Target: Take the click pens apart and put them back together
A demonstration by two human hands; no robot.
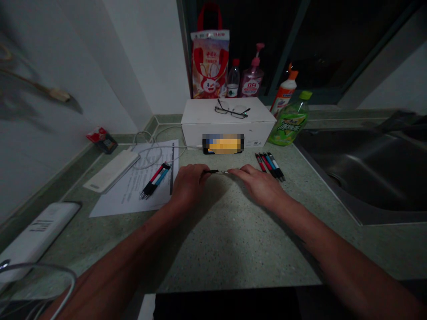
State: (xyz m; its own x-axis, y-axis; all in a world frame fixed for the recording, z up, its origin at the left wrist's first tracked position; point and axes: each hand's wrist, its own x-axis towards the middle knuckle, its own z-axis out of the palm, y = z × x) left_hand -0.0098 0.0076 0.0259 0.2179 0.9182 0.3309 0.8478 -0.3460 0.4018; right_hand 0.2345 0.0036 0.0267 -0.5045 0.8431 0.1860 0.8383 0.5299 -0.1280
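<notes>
Over the middle of the counter, my left hand point(189, 181) and my right hand point(258, 182) face each other with a thin pen point(218, 171) level between them. My left fingers are closed round its dark part. The fingertips of my right hand pinch the paler end on the other side. Most of the pen is hidden in my fingers. Left of my left hand, several pens point(155, 180) with red, white and blue barrels lie on a printed sheet point(125, 198). Beyond my right hand lies a row of several similar pens point(270, 166).
Behind my hands, a phone point(223, 144) leans on a white box point(196, 129) that carries glasses point(232, 110). A green bottle point(289, 122) stands beside the box. To the right is a metal sink point(373, 164); to the left, a white power bank point(111, 171) and a power strip point(36, 235).
</notes>
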